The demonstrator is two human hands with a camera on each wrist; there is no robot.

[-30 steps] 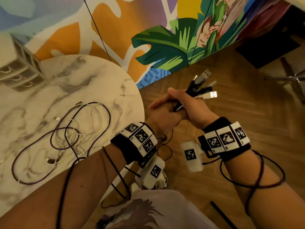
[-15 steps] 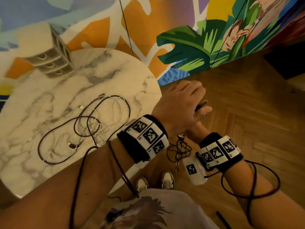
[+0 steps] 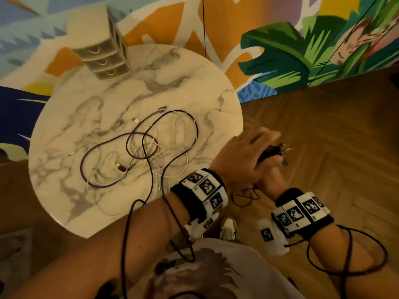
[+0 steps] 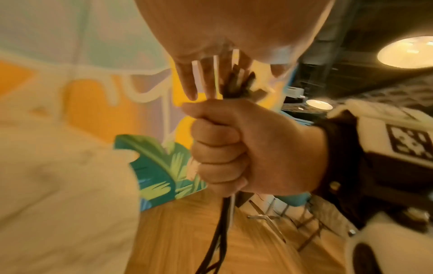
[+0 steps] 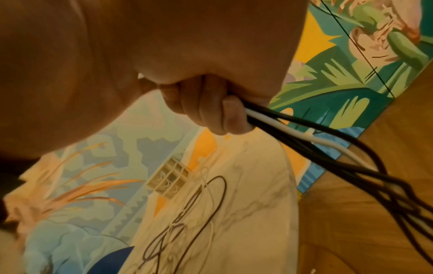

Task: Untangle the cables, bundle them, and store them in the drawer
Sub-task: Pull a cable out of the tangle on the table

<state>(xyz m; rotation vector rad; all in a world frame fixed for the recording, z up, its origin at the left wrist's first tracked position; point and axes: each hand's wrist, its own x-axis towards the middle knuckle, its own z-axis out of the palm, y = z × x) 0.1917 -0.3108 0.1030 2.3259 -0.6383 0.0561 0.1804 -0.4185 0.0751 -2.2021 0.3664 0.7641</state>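
Several cables [image 4: 228,218] sit clamped in the right hand's [image 4: 248,148] curled fist beside the table [image 3: 216,87], left hand [image 3: 239,156] fingers extended over the plugs [image 3: 280,148]; loose dangling lengths risk re-knotting or slipping if grip eases.

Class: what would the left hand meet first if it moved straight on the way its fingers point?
Probably nothing: the left hand lies over the plug ends of the black and white cable bundle, fingers pointing over bare wooden floor; depth unclear.

loose cables [image 3: 140,152] mid-table, drawer unit [image 3: 103,55] beyond
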